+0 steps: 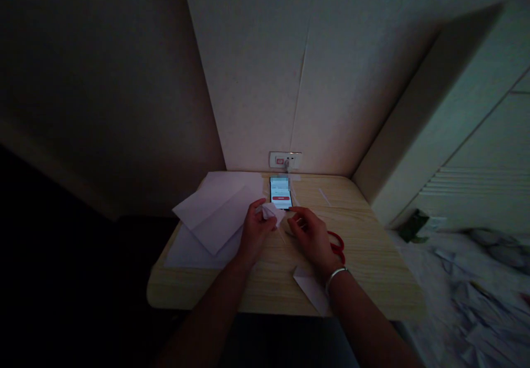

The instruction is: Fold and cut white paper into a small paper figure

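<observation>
My left hand (255, 230) pinches a small folded piece of white paper (272, 212) between thumb and fingers, above the table. Just to the right, my right hand (310, 232) hovers with thumb and index finger apart and its other fingers curled; nothing shows between them. Its index fingertip is close to the lower edge of a lit phone (281, 193) that lies beyond both hands. Partly hidden under my right hand are scissors with red handles (337, 243). A folded white paper strip (310, 290) lies beneath my right wrist, near the front edge.
White paper sheets (221, 213) overlap on the left of the wooden table (372, 268). A wall socket (285, 160) with a plug sits behind the phone. Thin paper scraps (324, 196) lie toward the back. Crumpled papers (492, 318) cover a pale surface at the right.
</observation>
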Motion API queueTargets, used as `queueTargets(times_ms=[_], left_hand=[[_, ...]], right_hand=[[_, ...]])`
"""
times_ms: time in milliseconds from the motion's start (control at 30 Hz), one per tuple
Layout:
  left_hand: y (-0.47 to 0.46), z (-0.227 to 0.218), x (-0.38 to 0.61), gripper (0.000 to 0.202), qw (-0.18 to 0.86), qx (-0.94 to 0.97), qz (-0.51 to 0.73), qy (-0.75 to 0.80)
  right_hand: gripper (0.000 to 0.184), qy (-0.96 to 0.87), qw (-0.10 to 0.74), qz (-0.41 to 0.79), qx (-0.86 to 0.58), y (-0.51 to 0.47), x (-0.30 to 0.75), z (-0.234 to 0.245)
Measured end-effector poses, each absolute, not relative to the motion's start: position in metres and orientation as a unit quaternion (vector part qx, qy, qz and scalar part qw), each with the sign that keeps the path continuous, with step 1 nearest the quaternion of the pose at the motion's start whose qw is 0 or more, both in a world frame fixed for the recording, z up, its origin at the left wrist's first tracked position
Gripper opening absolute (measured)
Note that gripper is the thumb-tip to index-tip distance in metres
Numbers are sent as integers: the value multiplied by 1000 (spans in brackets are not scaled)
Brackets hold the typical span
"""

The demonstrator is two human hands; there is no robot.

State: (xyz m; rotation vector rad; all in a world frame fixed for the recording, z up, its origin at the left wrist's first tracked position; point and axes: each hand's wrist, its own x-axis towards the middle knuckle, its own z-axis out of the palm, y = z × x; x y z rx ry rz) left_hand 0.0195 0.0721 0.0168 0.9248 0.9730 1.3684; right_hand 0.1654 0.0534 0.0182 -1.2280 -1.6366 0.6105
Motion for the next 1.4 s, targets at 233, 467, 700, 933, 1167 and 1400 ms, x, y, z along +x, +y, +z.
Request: queueTargets(times_ms=[233,467,700,933,1167,1400], left_hand=[[74,18,16,47,613,401,537,418],[73,17,14,42,578,435,514,461],[69,24,14,42,572,476,511,429],[70,20,14,55,615,498,496,357],[75,5,14,17,514,599,499,358],[74,6,16,10,456,574,523,435]], right_hand=[[19,-802,336,115,-480,52,173,19],[22,-844,269,45,-462,47,170,23],[22,-851,238,2,-468,45,169,25],[19,-834,222,-13,-505,45,172,25],[16,-825,231,7,-515,48,170,23],[11,-778,365,127,-495,50,168,20]])
